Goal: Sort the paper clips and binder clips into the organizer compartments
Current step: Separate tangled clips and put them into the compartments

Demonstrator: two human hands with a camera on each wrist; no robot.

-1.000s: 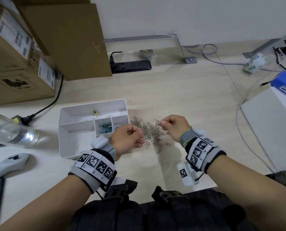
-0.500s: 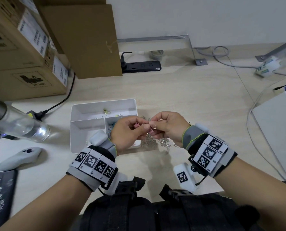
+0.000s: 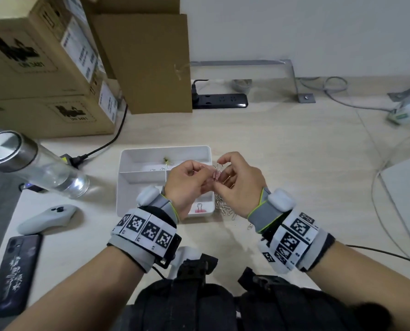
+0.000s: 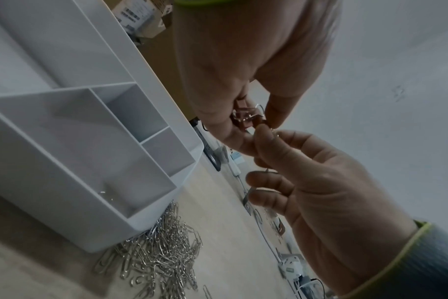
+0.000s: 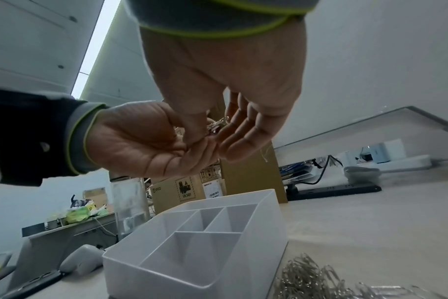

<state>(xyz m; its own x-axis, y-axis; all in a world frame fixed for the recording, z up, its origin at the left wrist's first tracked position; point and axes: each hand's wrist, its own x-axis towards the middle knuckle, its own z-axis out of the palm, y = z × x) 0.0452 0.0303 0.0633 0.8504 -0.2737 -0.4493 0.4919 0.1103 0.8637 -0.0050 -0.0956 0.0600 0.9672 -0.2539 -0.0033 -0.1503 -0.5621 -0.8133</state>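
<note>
Above the white organizer (image 3: 137,161), the left hand (image 3: 184,185) and right hand (image 3: 241,185) together pinch 1 pink binder clip (image 3: 217,174). Silver paper clips (image 4: 159,254) lie heaped at the organizer's 3 o'clock side, touching its wall.

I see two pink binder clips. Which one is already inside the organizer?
The pink binder clip lying in the organizer's near-right compartment. The other pink clip is in the air above, pinched between the left hand and the right hand.
</note>
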